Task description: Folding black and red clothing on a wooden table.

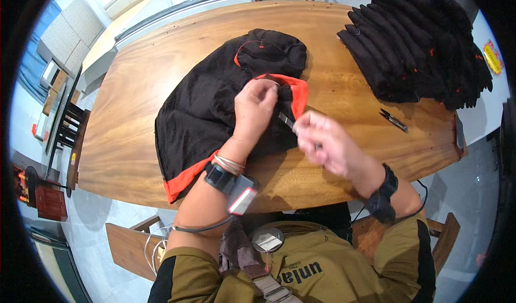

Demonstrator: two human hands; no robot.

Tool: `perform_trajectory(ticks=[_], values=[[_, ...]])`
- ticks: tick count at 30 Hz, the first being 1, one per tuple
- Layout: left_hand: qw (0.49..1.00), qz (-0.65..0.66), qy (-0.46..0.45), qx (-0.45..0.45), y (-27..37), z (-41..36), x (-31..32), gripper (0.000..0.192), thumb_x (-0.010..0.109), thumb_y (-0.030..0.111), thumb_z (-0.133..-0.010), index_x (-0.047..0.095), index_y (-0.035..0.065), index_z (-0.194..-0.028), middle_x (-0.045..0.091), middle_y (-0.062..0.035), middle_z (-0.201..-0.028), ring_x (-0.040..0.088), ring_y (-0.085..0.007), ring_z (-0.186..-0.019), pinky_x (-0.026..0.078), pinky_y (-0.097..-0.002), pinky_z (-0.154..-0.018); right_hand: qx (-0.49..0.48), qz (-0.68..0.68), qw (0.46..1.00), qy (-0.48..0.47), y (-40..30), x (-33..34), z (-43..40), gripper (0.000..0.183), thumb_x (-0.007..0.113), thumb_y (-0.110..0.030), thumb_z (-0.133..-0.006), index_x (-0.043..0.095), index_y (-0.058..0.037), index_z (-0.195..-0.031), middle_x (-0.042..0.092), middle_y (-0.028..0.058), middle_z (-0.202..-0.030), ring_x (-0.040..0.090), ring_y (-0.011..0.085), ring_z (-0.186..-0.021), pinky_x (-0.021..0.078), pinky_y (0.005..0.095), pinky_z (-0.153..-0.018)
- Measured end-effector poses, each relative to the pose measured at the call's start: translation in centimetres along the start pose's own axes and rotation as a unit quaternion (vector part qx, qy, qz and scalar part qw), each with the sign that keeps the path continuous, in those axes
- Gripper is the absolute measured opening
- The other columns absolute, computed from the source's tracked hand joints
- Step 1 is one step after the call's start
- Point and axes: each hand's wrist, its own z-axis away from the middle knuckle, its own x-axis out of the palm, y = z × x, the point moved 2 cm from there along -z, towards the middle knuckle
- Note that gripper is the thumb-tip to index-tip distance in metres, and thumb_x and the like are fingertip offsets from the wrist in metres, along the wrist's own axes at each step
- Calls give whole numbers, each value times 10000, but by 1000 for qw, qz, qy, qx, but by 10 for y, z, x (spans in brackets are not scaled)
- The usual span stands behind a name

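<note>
A black cloth garment (197, 105) with red-orange edging lies spread on the wooden table in front of me. My left hand (258, 99) pinches the garment near its red-orange trim (299, 95), thumb against the fingers. To the right, my right hand (322, 141) is closed around a small dark and metallic tool (286, 120) that points up and left towards the black cloth. That hand is blurred, and the tool's exact kind cannot be told. A red cord or loop (238, 57) lies on the bunched upper part of the garment.
Folded black cloth pieces (407, 53) are stacked at the table's back right. A pair of thread snips (394, 120) lies on the wooden table (338, 186) below the stack. Beside me stand wooden chair parts (129, 242). Cables run from both wrist devices.
</note>
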Motion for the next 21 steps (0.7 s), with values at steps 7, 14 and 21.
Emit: perform_trajectory(ticks=[7,14,21], values=[[982,149,-69,-98,13,5,5,167,643,73,-900,675,-12,-1040,663,12,-883,608,-57,-788,500,-213,-752,-256,465,815,234,-14,-85,5,146,573,-123,-917,549,-31,-1028,601,88,-732,587,192,-666,466,328,-602],[989,80,-91,-83,5,7,3,158,678,86,-868,688,2,-1001,650,-2,-817,589,-73,-734,486,-225,-695,-285,766,503,280,-36,-138,39,274,623,-83,-841,557,8,-1091,568,196,-1119,568,373,-979,460,458,-866],[972,165,-107,-129,13,4,4,168,657,81,-885,680,-32,-1008,671,-12,-832,612,-76,-731,497,-219,-705,-97,806,473,344,-45,-206,76,217,579,-22,-813,569,2,-1028,570,203,-1115,589,426,-935,493,489,-789]])
